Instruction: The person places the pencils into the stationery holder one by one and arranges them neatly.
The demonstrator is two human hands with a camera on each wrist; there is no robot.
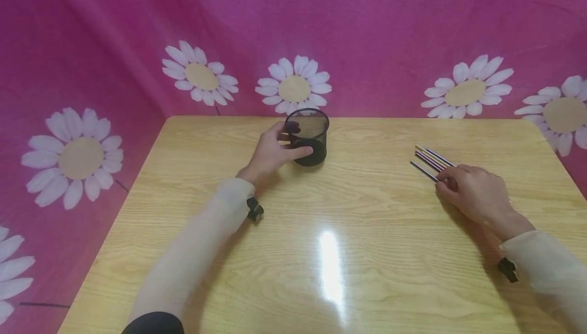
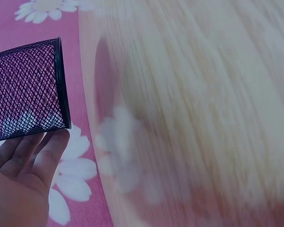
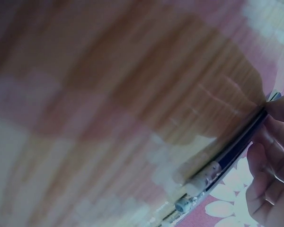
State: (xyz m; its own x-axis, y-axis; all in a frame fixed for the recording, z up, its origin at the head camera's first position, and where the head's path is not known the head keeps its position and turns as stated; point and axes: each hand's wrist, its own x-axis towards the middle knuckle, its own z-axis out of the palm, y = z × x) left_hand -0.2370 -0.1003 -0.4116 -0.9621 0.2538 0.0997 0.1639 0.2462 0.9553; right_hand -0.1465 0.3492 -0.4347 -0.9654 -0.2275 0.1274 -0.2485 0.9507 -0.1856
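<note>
Toward the back of the table, my left hand (image 1: 270, 151) grips a black wire-mesh pencil cup (image 1: 319, 143) from its left side. The thumb lies across the front, and other fingers reach behind the mesh. The cup's round rim faces up. In the left wrist view, fingers (image 2: 47, 156) press against the mesh wall. At the right, my right hand (image 1: 479, 194) is low over several thin pencils (image 1: 428, 160) lying side by side and covers their near ends. Its thumb and fingers pinch the nearest dark pencil (image 3: 239, 142). Light, eraser-like ends show in the right wrist view.
The light wood table (image 1: 367, 206) reaches back to a pink curtain (image 1: 367, 33) printed with large white daisies. More of this cloth hangs along the left side. A bright lamp reflection lies on the tabletop between the two arms.
</note>
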